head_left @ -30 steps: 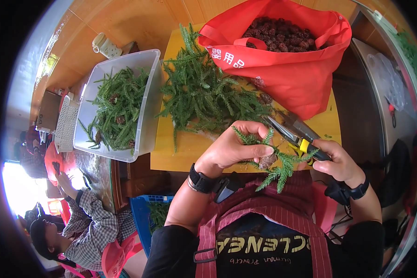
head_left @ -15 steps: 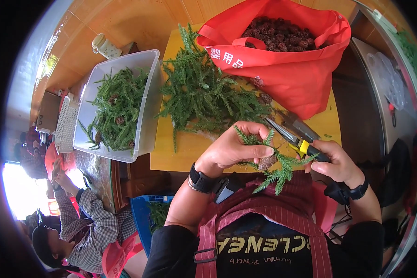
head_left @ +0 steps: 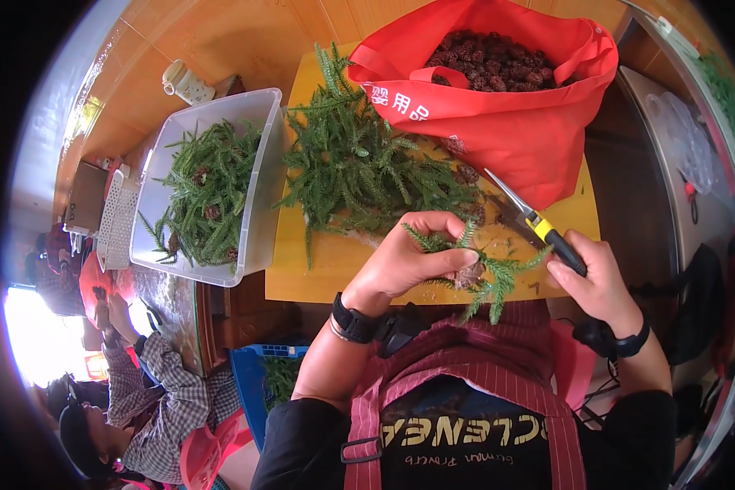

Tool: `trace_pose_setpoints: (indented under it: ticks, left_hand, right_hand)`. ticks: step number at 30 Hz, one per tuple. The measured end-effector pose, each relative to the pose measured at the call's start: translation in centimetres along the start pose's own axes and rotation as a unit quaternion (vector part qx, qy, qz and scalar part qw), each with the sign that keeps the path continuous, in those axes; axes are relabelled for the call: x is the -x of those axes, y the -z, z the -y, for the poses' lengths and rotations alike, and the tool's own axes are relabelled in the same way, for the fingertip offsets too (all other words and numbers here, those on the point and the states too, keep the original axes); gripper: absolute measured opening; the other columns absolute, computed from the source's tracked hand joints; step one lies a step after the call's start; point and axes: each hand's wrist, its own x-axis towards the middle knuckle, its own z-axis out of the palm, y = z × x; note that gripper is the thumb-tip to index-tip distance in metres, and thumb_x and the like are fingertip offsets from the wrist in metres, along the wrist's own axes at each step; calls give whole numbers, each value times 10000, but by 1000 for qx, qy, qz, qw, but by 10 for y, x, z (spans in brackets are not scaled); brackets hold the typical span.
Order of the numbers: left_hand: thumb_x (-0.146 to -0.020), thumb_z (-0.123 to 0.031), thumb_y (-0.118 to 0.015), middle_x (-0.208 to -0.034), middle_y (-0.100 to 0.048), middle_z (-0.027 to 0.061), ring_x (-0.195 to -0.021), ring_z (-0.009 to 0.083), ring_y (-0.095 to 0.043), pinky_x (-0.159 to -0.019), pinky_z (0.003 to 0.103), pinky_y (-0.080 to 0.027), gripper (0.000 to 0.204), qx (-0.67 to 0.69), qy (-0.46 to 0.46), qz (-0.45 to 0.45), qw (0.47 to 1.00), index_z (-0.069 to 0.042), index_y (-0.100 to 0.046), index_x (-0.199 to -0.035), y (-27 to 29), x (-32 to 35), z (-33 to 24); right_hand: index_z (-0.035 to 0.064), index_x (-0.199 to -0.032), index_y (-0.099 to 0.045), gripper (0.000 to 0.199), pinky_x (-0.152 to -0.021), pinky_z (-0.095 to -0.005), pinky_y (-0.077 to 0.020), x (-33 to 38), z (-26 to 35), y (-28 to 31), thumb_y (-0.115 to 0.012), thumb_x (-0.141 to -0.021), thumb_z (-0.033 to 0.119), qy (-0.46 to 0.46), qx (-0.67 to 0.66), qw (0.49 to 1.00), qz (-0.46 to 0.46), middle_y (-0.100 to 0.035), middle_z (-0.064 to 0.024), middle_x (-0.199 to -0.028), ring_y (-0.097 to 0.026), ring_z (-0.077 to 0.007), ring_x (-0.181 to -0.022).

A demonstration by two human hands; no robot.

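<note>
My left hand (head_left: 408, 265) is closed, pinching a green pine sprig (head_left: 505, 284) between thumb and fingers. A brown pinecone (head_left: 470, 275) sits among its branches, just under my thumb. My right hand (head_left: 594, 284) is wrapped round the black grip of a pair of needle-nose pliers (head_left: 539, 224) with yellow by the joint. The long metal jaws look closed and point up and left, toward the red bag, apart from the sprig. Loose pine sprigs (head_left: 359, 155) lie heaped beyond my left hand on the yellow tabletop (head_left: 302, 278).
A red bag (head_left: 498, 131) full of pinecones (head_left: 498, 61) stands at the far right of the table. To the left is a clear plastic bin (head_left: 257, 204) holding sprigs with cones. A blue crate (head_left: 249, 392) is low at left. Another person in a checked shirt (head_left: 175, 400) works further left.
The pliers have moved away from the sprig and tipped more upright, and my right hand has shifted slightly right. My left hand with the sprig has hardly moved.
</note>
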Motion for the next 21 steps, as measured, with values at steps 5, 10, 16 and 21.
trace_pose_setpoints:
  ticks: [5, 10, 16, 21]
  left_hand:
    - [-732, -105, -722, -805, -614, 117, -574, 113, -562, -488, 206, -431, 221, 151, 19, 21, 988, -10, -559, -850, 2, 7, -6]
    - [-710, -187, -747, -781, -605, 164, -500, 98, -508, -429, 186, -360, 286, 202, 9, 45, 978, -22, -538, -815, -1, 7, -7]
    - [-698, -250, -756, -691, -574, 143, -451, 78, -412, -405, 193, -301, 331, 203, -4, 57, 977, -40, -509, -765, -6, 7, -7]
    - [-704, -241, -750, -575, -494, 80, -451, 97, -388, -400, 213, -288, 327, 231, -8, 65, 971, -41, -495, -746, -7, 8, -2]
  right_hand:
    - [-28, -920, -593, 261, -703, -274, -438, -4, -14, 10, -567, -752, 169, 157, -8, 988, 8, -616, -91, -836, -591, -178, -792]
    - [2, -912, -648, 252, -960, -419, -381, -11, -22, 4, -575, -709, 133, 258, 2, 964, 67, -628, -91, -755, -595, -267, -765]
    - [1, -829, -631, 204, -966, -435, -375, -10, -19, -4, -565, -716, 157, 252, -3, 966, 57, -645, -92, -757, -602, -272, -731]
    - [-4, -757, -601, 164, -952, -442, -387, -12, -23, -9, -574, -713, 151, 271, 9, 961, 44, -639, -102, -740, -608, -288, -741]
